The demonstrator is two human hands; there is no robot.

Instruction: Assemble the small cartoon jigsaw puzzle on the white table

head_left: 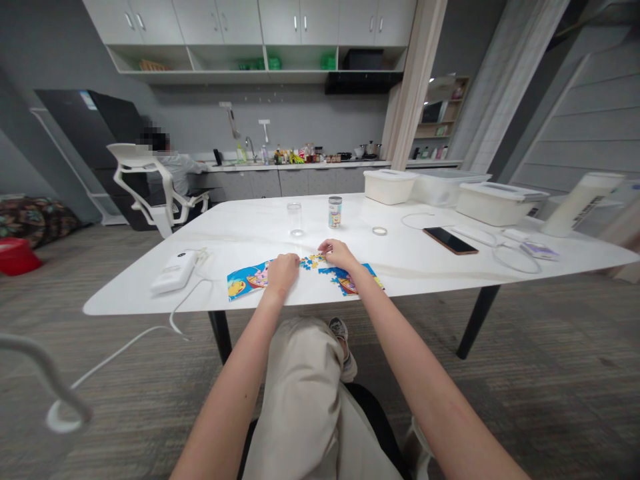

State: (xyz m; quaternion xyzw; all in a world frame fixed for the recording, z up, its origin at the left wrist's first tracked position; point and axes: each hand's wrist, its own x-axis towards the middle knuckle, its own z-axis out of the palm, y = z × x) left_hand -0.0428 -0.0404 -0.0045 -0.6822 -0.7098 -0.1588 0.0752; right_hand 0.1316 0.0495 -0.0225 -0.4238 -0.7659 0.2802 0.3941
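Note:
Loose blue and yellow jigsaw pieces (314, 262) lie in a small heap on the white table, between my two hands. My left hand (283, 272) is at the heap's left side, its fingers curled together; what they hold, if anything, is hidden. It partly covers a colourful cartoon picture sheet (243, 283). My right hand (337, 253) is over the heap's right edge with fingers bent in a pinch, and anything in them is too small to make out. Under my right wrist lies a partly joined jigsaw puzzle (344, 283) with an uneven edge.
Behind the pieces stand a clear jar (295, 220) and a printed canister (335, 212), with a ring-shaped lid (379, 231) nearby. A phone (450, 241), cables and white bins (390, 187) are to the right. A white power bank (174, 272) lies left. A person sits at back left.

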